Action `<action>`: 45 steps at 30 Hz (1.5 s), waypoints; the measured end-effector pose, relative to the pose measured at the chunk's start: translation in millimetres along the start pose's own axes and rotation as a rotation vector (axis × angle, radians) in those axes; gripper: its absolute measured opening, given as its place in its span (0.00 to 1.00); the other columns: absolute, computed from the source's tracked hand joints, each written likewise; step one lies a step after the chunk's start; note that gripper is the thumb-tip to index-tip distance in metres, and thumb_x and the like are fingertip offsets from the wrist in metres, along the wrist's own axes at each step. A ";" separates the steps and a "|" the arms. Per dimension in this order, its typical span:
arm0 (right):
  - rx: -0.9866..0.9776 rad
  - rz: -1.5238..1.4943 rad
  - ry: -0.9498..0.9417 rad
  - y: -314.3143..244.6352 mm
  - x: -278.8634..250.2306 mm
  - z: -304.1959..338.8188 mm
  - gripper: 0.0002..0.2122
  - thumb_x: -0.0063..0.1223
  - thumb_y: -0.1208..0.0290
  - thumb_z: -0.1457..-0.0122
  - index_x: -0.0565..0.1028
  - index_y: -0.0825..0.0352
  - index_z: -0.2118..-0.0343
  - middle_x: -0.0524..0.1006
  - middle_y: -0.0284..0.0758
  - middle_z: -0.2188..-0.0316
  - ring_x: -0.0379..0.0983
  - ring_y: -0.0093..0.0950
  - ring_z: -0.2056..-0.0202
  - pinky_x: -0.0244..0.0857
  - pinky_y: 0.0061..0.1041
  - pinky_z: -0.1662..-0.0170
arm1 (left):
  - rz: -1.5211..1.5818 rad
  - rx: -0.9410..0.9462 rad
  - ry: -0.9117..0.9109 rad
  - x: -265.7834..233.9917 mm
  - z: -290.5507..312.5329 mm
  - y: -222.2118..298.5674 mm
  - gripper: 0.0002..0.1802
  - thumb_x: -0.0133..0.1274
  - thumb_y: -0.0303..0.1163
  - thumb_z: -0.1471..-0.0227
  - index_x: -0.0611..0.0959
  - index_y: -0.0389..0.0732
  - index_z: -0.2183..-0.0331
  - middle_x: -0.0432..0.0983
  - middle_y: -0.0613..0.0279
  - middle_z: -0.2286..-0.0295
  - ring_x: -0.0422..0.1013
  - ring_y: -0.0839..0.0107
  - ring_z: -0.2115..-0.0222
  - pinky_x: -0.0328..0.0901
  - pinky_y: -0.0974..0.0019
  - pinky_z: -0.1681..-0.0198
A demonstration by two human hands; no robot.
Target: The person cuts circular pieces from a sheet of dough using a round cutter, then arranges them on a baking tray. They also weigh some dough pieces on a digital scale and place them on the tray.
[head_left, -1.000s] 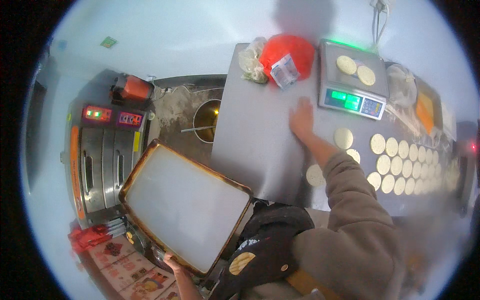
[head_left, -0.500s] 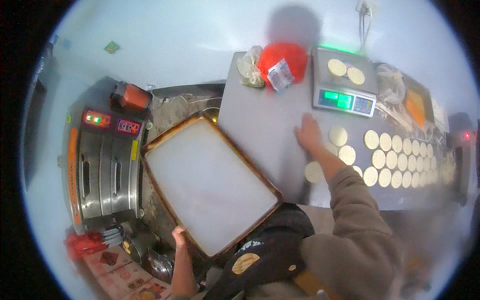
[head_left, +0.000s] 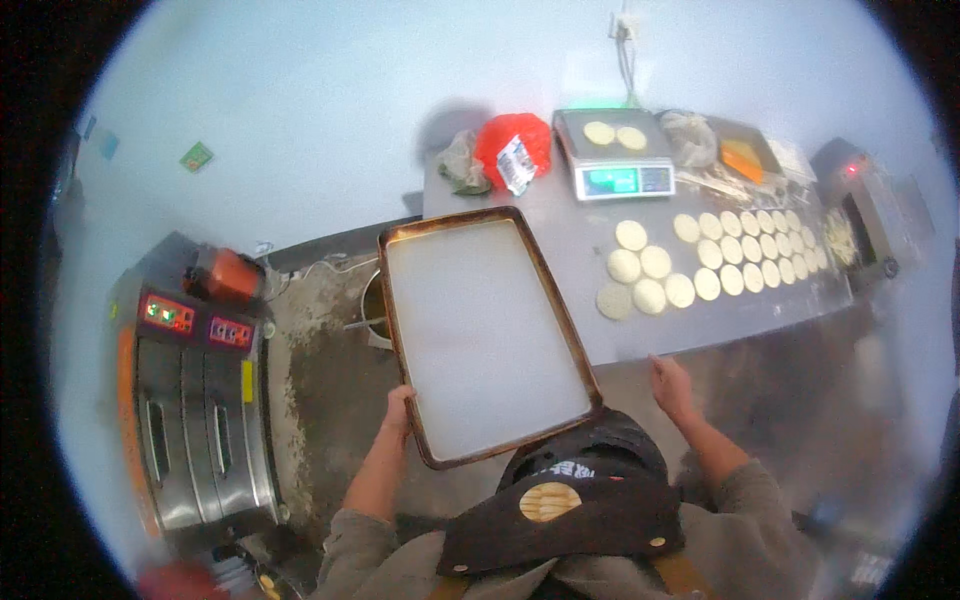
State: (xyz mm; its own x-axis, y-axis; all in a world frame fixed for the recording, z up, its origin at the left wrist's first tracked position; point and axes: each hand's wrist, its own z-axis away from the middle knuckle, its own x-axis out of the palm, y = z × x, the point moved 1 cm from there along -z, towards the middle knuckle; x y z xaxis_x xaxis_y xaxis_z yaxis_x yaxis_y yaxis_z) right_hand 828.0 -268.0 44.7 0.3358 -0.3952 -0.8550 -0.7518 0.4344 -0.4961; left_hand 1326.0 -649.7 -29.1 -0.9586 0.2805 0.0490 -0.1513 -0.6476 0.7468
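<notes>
My left hand grips the left rim of a large rectangular baking tray with browned edges and a pale, bare inside. The tray is held in front of me, its right side overlapping the grey table in view. My right hand is off the table's near edge, fingers curled in, with nothing seen in it. Beyond it on the table lie several flat round pale dough discs, a loose cluster on the left and rows to the right. Two more discs rest on a digital scale.
A red plastic bag and a clear bag sit left of the scale. A deck oven with lit panels stands at the left, an orange-red object on top. A grey machine is at the table's right end. A bucket shows behind the tray.
My right hand has drawn back from over the table toward me. The tray has turned more upright and shifted right with my left hand. The whole view has swung.
</notes>
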 end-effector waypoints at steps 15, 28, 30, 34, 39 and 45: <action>0.842 -1.097 -0.730 -24.6 -121.3 73.0 0.28 0.50 0.48 0.33 0.71 0.65 0.38 0.77 0.35 0.47 0.74 0.30 0.48 0.64 0.33 0.42 | -0.659 0.453 0.193 84.1 -73.2 65.6 0.20 0.51 0.26 0.51 0.83 0.33 0.54 0.78 0.50 0.64 0.75 0.53 0.59 0.68 0.56 0.54; 0.353 -0.297 -0.492 168.9 -46.4 -314.5 0.21 0.56 0.56 0.38 0.80 0.69 0.50 0.83 0.43 0.55 0.79 0.34 0.56 0.71 0.34 0.50 | -0.858 0.478 0.788 137.0 14.3 2.1 0.27 0.57 0.27 0.51 0.78 0.35 0.47 0.68 0.48 0.46 0.65 0.47 0.44 0.61 0.49 0.39; 0.101 -0.082 -0.231 195.4 -40.1 -411.6 0.22 0.57 0.56 0.39 0.79 0.68 0.49 0.81 0.46 0.53 0.78 0.43 0.51 0.69 0.40 0.46 | -0.816 0.408 0.836 171.3 32.8 -4.6 0.27 0.57 0.26 0.52 0.77 0.33 0.47 0.68 0.47 0.46 0.64 0.46 0.43 0.60 0.48 0.39; 0.031 -0.048 0.102 202.4 -23.8 -594.6 0.26 0.60 0.53 0.42 0.78 0.69 0.47 0.78 0.51 0.50 0.75 0.47 0.46 0.67 0.42 0.42 | -0.810 0.271 0.825 243.6 81.2 -36.7 0.28 0.55 0.24 0.53 0.77 0.33 0.47 0.68 0.47 0.47 0.64 0.46 0.43 0.58 0.49 0.37; 0.271 -0.016 -0.229 175.5 -8.2 -682.5 0.31 0.66 0.50 0.50 0.78 0.69 0.48 0.75 0.50 0.45 0.72 0.48 0.42 0.67 0.44 0.41 | -0.736 0.254 0.734 317.8 101.1 -39.6 0.27 0.56 0.23 0.54 0.78 0.34 0.48 0.70 0.47 0.50 0.65 0.47 0.45 0.59 0.50 0.38; 0.287 0.135 -0.313 183.8 21.8 -694.3 0.30 0.69 0.51 0.55 0.80 0.71 0.54 0.75 0.50 0.45 0.74 0.46 0.46 0.70 0.42 0.43 | -0.726 0.450 0.657 393.6 64.7 -1.7 0.27 0.59 0.21 0.55 0.79 0.36 0.50 0.71 0.48 0.50 0.67 0.51 0.46 0.61 0.52 0.39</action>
State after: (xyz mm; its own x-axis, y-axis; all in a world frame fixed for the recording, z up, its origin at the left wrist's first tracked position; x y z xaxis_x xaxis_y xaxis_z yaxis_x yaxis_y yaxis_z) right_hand 303.2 -758.8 39.9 0.4345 -0.0745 -0.8976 -0.6274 0.6900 -0.3610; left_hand 964.6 -492.3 31.9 -0.6378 -0.0291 -0.7696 -0.7619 -0.1219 0.6361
